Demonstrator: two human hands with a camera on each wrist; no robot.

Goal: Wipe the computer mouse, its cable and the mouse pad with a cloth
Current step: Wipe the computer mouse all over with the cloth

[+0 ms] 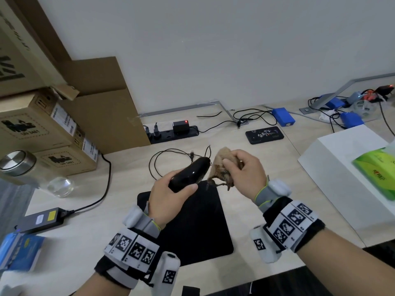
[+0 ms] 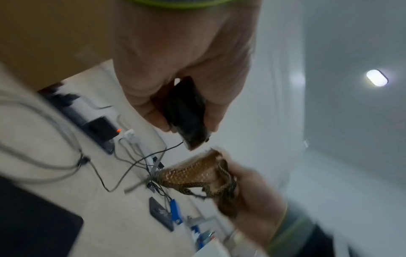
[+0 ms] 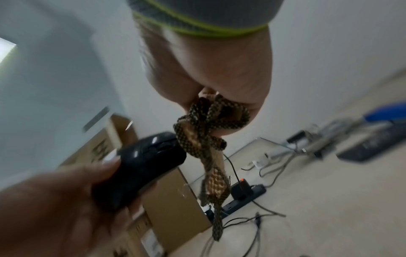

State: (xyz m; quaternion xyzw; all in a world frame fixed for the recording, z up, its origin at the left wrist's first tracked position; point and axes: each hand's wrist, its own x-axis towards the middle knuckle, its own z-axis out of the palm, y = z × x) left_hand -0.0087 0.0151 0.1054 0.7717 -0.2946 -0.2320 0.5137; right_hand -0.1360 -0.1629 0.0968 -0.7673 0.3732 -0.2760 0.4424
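Note:
My left hand [image 1: 171,195] grips a glossy black computer mouse [image 1: 189,173], lifted off the desk above the black mouse pad [image 1: 192,227]. The mouse [image 2: 186,114] shows between thumb and fingers in the left wrist view, and from the side in the right wrist view [image 3: 142,165]. Its thin black cable [image 1: 158,159] loops on the desk behind. My right hand [image 1: 243,171] holds a bunched brown patterned cloth [image 1: 221,167] against the mouse's front end. The cloth [image 3: 211,132] hangs from the fist, touching the mouse nose; the cloth [image 2: 202,175] appears just below the mouse tip.
Cardboard boxes [image 1: 53,124] stand at the left with a glass jar [image 1: 19,165] in front. A black power strip [image 1: 171,133] and phone [image 1: 265,134] lie behind. A power brick [image 1: 42,218] lies front left. A white box [image 1: 342,167] with a green tissue pack [image 1: 378,169] is right.

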